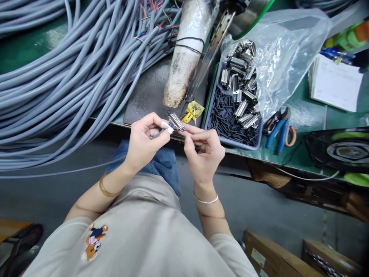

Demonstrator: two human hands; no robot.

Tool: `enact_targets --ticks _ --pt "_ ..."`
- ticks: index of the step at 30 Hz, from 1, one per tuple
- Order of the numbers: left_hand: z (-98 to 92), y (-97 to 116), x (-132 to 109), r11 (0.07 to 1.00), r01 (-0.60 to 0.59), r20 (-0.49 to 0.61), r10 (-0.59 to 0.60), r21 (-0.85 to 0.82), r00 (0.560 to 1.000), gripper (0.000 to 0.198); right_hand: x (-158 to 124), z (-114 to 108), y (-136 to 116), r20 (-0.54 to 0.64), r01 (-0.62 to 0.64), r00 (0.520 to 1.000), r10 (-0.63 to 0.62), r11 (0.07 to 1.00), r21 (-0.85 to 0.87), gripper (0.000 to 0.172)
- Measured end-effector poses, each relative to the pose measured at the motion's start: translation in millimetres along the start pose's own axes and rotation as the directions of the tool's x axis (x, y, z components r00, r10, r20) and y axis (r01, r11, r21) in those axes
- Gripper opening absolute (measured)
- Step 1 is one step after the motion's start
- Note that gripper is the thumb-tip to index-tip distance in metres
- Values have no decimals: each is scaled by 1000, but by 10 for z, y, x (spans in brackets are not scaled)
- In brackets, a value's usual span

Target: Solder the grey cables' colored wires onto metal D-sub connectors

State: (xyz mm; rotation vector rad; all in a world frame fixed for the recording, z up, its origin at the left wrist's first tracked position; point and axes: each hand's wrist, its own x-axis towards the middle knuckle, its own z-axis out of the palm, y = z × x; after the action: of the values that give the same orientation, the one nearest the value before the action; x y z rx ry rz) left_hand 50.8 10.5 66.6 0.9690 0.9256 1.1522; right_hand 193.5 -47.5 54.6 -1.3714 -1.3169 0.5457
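In the head view, a metal multi-pin connector (176, 120) with thin coloured wires (172, 124) at its lower side is held between my hands at the table's front edge. My left hand (145, 140), with white covers on thumb and index fingertips, pinches the wires close beside the connector. A grey cable (95, 167) trails off to the left from behind that wrist. My right hand (206, 148) grips the connector's right end with its fingertips; the other fingers are curled. Just beyond the connector lies a yellow clip-like piece (188, 114) on a dark board (144, 96).
Grey cables (72, 80) heap on the left. A wrapped white cylinder (184, 57) stands ahead. Right of it, a blue bin (206, 115) holds metal connectors (236, 84) and small black sleeves (223, 113). Pliers (281, 134), papers (334, 82) and a black device (340, 150) lie farther right.
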Motion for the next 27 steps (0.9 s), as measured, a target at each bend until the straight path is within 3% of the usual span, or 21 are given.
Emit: enact_targets --ticks 8,20,24,27 --pt "54 30 131 999 -8 -20 9 44 1000 29 178 6 31 -1 16 1000 -16 998 61 12" --pt "80 124 138 996 -57 -32 59 66 998 23 283 -16 -78 6 74 997 -73 996 -56 7" --pt "50 112 143 998 -37 -15 38 56 999 23 290 -18 -81 22 147 989 -146 985 -95 8" --pt "31 91 149 997 -8 -16 9 73 1000 24 277 -12 -51 36 137 990 -134 984 -113 8"
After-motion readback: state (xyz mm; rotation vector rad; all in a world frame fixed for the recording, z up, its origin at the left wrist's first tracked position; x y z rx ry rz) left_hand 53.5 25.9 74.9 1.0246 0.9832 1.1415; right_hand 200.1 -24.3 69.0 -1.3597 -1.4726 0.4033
